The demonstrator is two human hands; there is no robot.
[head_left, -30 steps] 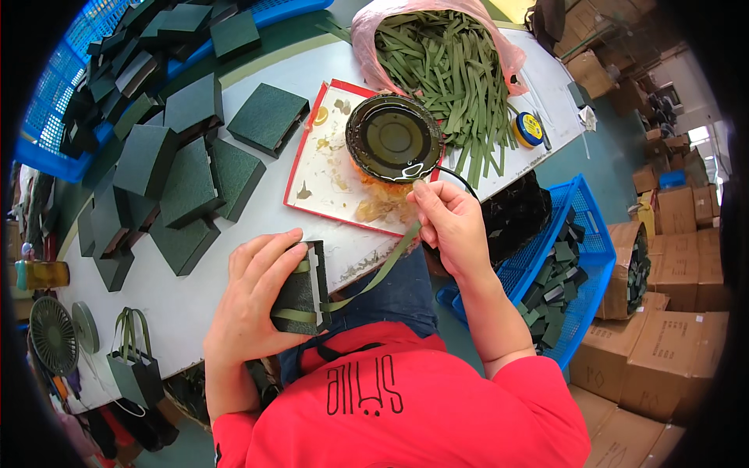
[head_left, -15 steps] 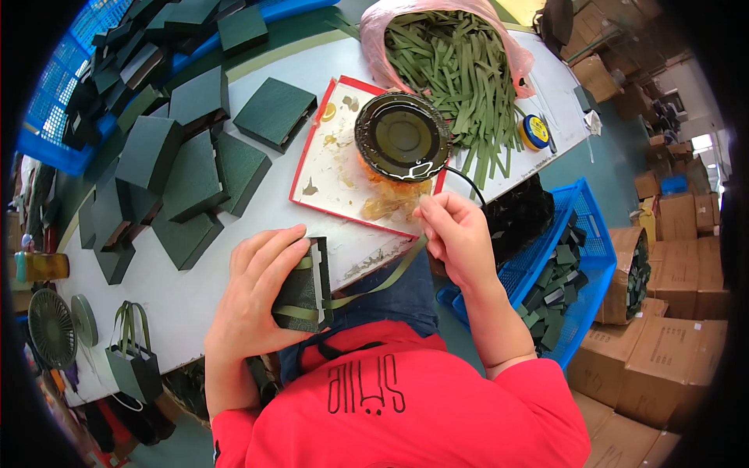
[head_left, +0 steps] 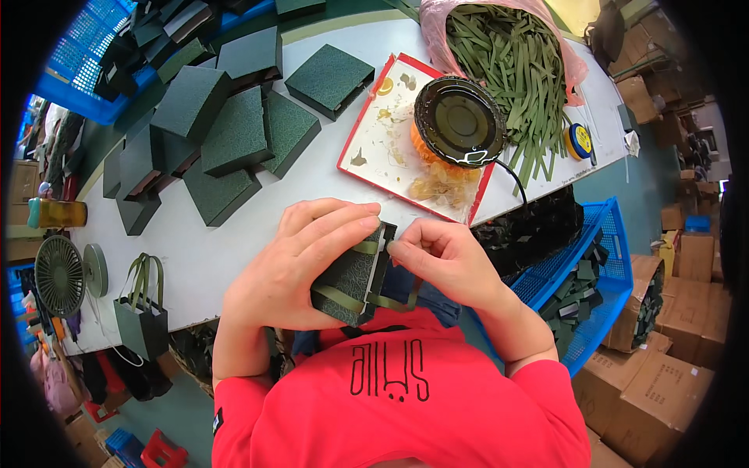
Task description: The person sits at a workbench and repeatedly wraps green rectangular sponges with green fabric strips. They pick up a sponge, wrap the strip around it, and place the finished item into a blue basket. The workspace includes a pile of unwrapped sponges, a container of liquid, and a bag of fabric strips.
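Note:
My left hand (head_left: 300, 261) is closed around a small dark green box (head_left: 347, 277), its fingers over the far edge. An olive green ribbon (head_left: 340, 298) runs across the box and loops out from its right side. My right hand (head_left: 449, 261) is at that side, thumb and forefinger pinched on the ribbon's free end against the box's upper right edge. The fingertips partly hide that end. Beyond my right hand, a round black pan (head_left: 460, 121) of dark glossy liquid stands on a red-edged white board (head_left: 374, 164) with amber smears.
Several dark green boxes (head_left: 234, 136) are heaped on the white table (head_left: 211, 273) at left. Behind the pan, a pink plastic bag (head_left: 441, 39) spills green ribbon strips (head_left: 515, 62). A handled green box (head_left: 140, 320) and a fan (head_left: 60, 274) stand left; a blue crate (head_left: 605, 304) stands right.
My right hand has come left and in toward the box, bringing the stretched ribbon's end to its edge. The ribbon now hangs in a short loop. My view has shifted leftward.

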